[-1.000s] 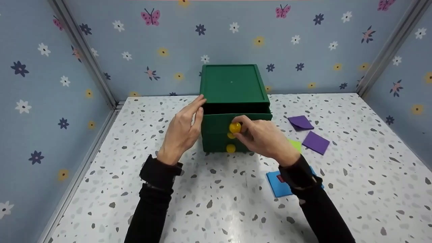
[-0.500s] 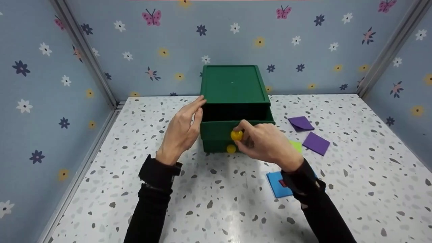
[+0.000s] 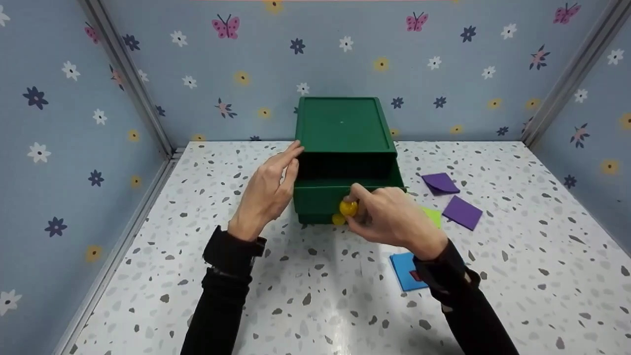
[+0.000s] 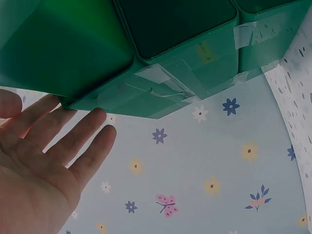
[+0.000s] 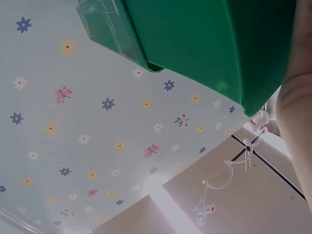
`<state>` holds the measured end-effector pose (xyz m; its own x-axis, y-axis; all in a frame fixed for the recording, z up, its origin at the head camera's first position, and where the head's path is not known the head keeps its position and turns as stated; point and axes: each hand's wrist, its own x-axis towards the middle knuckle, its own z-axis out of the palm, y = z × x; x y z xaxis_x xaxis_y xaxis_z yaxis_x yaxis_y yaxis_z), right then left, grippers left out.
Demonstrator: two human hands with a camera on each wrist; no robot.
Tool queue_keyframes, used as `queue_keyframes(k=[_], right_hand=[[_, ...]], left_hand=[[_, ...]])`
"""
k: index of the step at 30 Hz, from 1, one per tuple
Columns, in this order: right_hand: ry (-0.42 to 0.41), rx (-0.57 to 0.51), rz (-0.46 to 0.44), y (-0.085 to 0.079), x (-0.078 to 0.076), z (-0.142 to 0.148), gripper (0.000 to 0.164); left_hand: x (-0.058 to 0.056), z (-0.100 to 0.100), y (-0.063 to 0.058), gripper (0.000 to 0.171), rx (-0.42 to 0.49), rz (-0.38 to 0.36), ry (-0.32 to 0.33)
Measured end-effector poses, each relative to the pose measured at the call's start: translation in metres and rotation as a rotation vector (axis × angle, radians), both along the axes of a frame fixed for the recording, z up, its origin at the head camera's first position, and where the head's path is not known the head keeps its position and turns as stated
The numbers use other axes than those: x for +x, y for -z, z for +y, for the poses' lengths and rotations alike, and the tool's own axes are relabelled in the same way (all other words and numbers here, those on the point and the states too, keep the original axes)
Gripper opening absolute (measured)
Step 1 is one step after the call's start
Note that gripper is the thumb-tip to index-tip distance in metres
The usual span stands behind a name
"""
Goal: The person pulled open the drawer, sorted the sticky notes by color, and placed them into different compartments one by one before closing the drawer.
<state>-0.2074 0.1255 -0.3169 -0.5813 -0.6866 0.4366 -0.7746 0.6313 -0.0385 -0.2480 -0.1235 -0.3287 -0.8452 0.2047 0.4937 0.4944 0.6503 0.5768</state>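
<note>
A green plastic drawer unit (image 3: 340, 123) stands against the back wall, its top drawer (image 3: 318, 199) pulled well out so the dark inside shows. My right hand (image 3: 392, 217) pinches the round yellow knob (image 3: 348, 207) of that drawer between thumb and fingers. A second yellow knob (image 3: 338, 219) on a lower drawer is partly hidden behind it. On the unit's left side, my left hand (image 3: 266, 190) rests with straight fingers at the front edge. In the left wrist view, those fingers (image 4: 85, 134) lie along the green side panel, which has clear tape on it.
Two purple felt-like squares (image 3: 462, 213) and a lime green piece (image 3: 433, 216) lie right of the unit. A blue piece with a red tag (image 3: 406, 271) lies nearer, partly under the right forearm. Flowered walls (image 3: 246, 59) enclose the speckled table (image 3: 315, 305).
My right hand has drawn the top drawer toward me by its knob, and the opening has grown much wider. My left hand has stayed at the unit's side.
</note>
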Motion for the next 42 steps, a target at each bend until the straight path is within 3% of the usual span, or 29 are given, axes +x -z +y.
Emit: queue_keyframes(k=[17,24,29,34,42], right_hand=[[0.004,0.069,-0.07,-0.008,0.018,0.001,0.016],[-0.081,-0.036,-0.124,-0.019,0.018,0.025,0.017],[0.02,-0.149,-0.109,-0.034,0.016,0.06,0.019],[0.114,-0.253,-0.132,-0.042,0.002,0.092,0.033],[0.27,-0.275,-0.192,-0.025,-0.027,0.13,0.03]], left_hand=[[-0.001,-0.003,0.002,0.05,-0.003,-0.034,0.043],[-0.001,-0.005,0.003,0.05,0.006,-0.036,0.058],[-0.003,-0.003,0.0,0.049,0.009,-0.016,0.07],[-0.004,-0.004,0.0,0.049,0.011,0.0,0.069],[-0.003,-0.005,0.002,0.048,0.006,-0.006,0.076]])
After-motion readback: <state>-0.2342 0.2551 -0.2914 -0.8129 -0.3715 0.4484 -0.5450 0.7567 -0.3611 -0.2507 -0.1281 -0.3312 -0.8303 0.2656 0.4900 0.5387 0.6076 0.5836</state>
